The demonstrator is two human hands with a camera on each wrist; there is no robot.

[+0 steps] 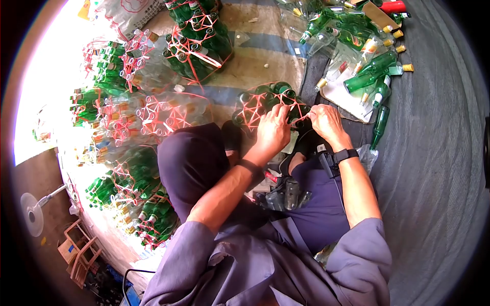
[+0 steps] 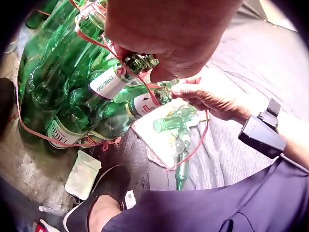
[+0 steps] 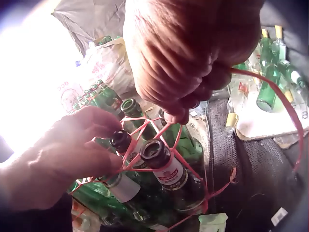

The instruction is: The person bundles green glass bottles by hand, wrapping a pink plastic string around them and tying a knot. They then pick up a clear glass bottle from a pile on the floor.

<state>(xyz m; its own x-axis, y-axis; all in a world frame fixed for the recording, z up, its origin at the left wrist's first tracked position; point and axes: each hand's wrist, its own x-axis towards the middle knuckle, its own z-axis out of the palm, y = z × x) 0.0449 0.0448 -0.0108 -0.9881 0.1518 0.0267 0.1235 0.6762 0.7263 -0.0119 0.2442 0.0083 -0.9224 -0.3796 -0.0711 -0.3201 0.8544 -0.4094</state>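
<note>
A bundle of green glass bottles (image 1: 263, 99) stands upright before the person, with pink plastic strapping (image 3: 145, 123) looped around and between the necks. The left hand (image 1: 274, 127) holds the neck of a white-labelled green bottle (image 2: 110, 82) at the bundle's near side, thumb and fingers on either side of it. Beside it, the right hand (image 1: 327, 125) pinches the strapping close to the bottle mouths. A loose end of strapping (image 3: 285, 96) trails from the right hand in a curve. Another strap circles the bundle low down, knotted on one side, as the left wrist view shows.
Tied bundles of green and clear bottles (image 1: 173, 109) crowd the left. Loose bottles (image 1: 367, 76) lie on cardboard and dark cloth (image 1: 429, 153) at the right. Small glass containers (image 1: 291, 194) sit between the legs. A pale green box (image 2: 82, 174) lies beside the shoe.
</note>
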